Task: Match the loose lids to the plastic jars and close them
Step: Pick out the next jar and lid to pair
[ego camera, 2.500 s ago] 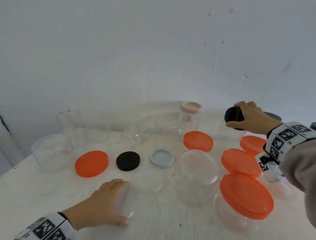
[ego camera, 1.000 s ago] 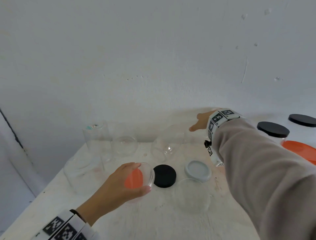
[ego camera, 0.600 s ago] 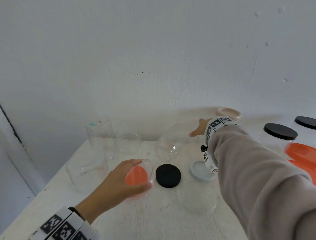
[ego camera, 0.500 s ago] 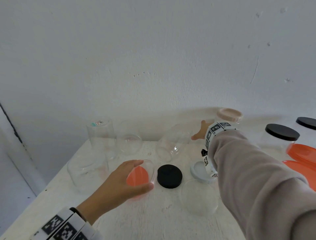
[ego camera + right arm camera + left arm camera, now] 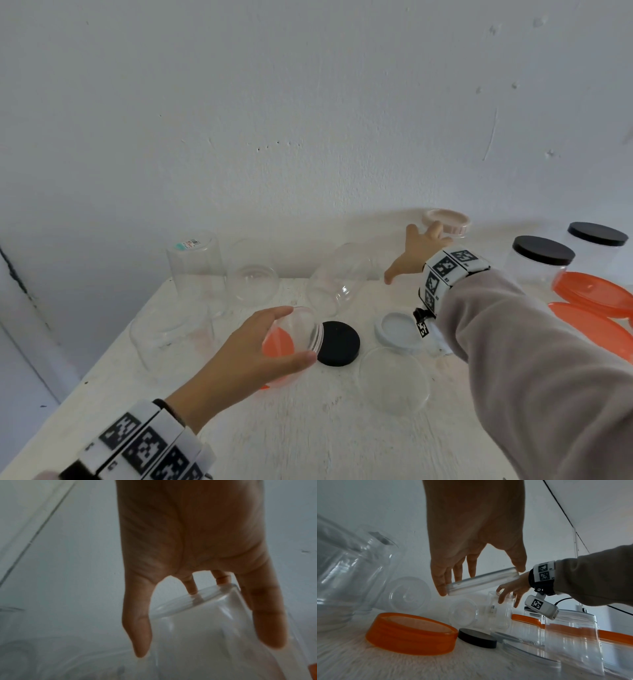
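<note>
My left hand (image 5: 298,334) grips a clear lid (image 5: 481,580) by its rim and holds it tilted above an orange lid (image 5: 277,346) that lies open side up on the white table (image 5: 308,438). A black lid (image 5: 337,342), a grey lid (image 5: 399,330) and a second clear lid (image 5: 394,378) lie to the right of it. My right hand (image 5: 411,253) reaches to the back, fingers spread and straight, over an open clear jar (image 5: 197,615) beside the pink-lidded jar (image 5: 445,222). Its fingertips touch the jar's rim.
Several open clear jars (image 5: 195,267) stand or lie at the back left, one lying on its side (image 5: 339,277). Two jars with black lids (image 5: 543,255) and orange lids (image 5: 596,294) stand at the right. The wall is close behind.
My right hand left the black-lidded jar and swung left to the back, spreading over the clear jar. My left hand lifted the clear lid and carried it over the orange lid.
</note>
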`<state>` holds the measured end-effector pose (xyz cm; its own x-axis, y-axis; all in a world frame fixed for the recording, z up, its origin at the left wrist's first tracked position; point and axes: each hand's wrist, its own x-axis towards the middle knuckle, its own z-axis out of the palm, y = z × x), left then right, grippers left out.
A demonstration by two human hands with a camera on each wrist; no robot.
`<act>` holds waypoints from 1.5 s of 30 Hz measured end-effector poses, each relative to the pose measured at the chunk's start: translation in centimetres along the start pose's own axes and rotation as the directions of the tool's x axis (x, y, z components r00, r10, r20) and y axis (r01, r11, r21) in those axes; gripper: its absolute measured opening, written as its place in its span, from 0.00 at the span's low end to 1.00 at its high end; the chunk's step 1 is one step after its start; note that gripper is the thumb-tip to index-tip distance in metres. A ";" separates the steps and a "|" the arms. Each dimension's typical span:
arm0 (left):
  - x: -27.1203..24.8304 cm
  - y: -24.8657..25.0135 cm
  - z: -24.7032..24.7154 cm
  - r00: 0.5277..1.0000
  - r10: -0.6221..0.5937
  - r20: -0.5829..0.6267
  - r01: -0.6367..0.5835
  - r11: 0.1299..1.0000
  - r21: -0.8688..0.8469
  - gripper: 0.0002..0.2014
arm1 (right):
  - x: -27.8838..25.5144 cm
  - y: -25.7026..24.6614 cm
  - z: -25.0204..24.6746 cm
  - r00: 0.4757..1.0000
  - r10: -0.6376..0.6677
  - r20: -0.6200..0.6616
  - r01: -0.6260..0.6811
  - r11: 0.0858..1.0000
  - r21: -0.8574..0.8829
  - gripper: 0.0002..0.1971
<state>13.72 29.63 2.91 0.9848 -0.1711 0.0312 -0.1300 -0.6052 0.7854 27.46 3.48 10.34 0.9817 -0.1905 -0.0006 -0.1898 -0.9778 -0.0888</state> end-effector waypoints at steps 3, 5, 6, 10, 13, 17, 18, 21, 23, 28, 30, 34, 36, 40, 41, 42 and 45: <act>0.1 0.3 0.1 1.000 -0.014 -0.022 0.013 0.999 -0.040 0.42 | -1.8 0.2 -0.4 0.994 -0.062 -0.088 0.062 0.998 0.000 0.49; 0.2 0.6 0.1 0.998 -0.031 -0.051 0.026 0.995 -0.100 0.42 | -2.9 0.4 -0.5 0.985 -0.126 -0.120 0.129 0.991 0.019 0.49; 0.2 0.8 0.1 0.997 -0.039 -0.064 0.031 0.991 -0.131 0.42 | -3.5 0.5 -0.5 0.981 -0.150 -0.125 0.158 0.985 0.064 0.49; 0.3 1.3 -0.3 0.994 -0.044 -0.100 0.019 0.971 -0.240 0.39 | -6.4 0.8 -0.4 0.968 -0.233 -0.090 0.249 0.921 0.298 0.54; 0.4 1.5 -0.7 0.988 -0.060 -0.139 0.015 0.953 -0.304 0.40 | -8.7 1.0 -0.1 0.954 -0.289 -0.079 0.296 0.870 0.395 0.50; 0.4 1.7 -1.3 0.983 -0.092 -0.161 0.024 0.924 -0.381 0.39 | -11.1 1.2 0.9 0.950 -0.309 -0.054 0.292 0.811 0.507 0.47; 0.3 1.8 -1.4 0.982 -0.095 -0.161 0.024 0.918 -0.395 0.36 | -11.5 1.2 1.3 0.955 -0.295 -0.034 0.267 0.802 0.535 0.45; 0.2 2.0 -1.6 0.981 -0.094 -0.169 0.021 0.919 -0.393 0.37 | -12.8 1.0 2.5 0.962 -0.268 0.046 0.185 0.768 0.613 0.42; 0.1 2.2 -1.7 0.979 -0.100 -0.178 0.028 0.930 -0.366 0.41 | -13.6 0.9 3.2 0.952 -0.275 0.135 0.115 0.730 0.674 0.43; 0.0 2.4 -2.1 0.981 -0.085 -0.176 0.019 0.938 -0.345 0.42 | -14.5 0.8 4.3 0.912 -0.293 0.287 -0.067 0.583 0.810 0.36; 0.1 2.3 -2.3 0.981 -0.078 -0.176 0.013 0.939 -0.344 0.43 | -14.7 0.8 4.6 0.904 -0.299 0.306 -0.129 0.491 0.861 0.28; 0.5 2.3 -2.7 0.983 -0.068 -0.168 0.005 0.936 -0.351 0.44 | -15.4 0.5 5.0 0.868 -0.321 0.378 -0.260 0.354 0.898 0.16; 0.7 2.3 -2.8 0.984 -0.057 -0.167 -0.006 0.934 -0.358 0.42 | -15.7 0.5 5.2 0.844 -0.341 0.414 -0.316 0.308 0.897 0.10; 0.9 2.5 -3.0 0.986 -0.030 -0.163 -0.032 0.930 -0.366 0.41 | -15.8 0.5 5.8 0.776 -0.419 0.472 -0.377 0.291 0.879 0.10; 1.0 2.5 -3.1 0.986 -0.027 -0.163 -0.034 0.932 -0.361 0.42 | -15.8 0.5 5.9 0.755 -0.446 0.481 -0.372 0.313 0.874 0.11; 1.0 2.4 -3.1 0.986 -0.024 -0.162 -0.036 0.933 -0.358 0.43 | -15.8 0.5 6.1 0.743 -0.460 0.485 -0.358 0.339 0.870 0.13; 1.2 2.3 -3.1 0.986 -0.019 -0.164 -0.042 0.933 -0.357 0.45 | -15.7 0.0 6.5 0.775 -0.439 0.455 -0.287 0.398 0.871 0.15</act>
<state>14.94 30.45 6.68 0.9926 -0.0298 0.1175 -0.1211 -0.2801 0.9523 12.19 7.03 3.92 0.8511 0.3213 -0.4151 -0.3430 -0.2582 -0.9031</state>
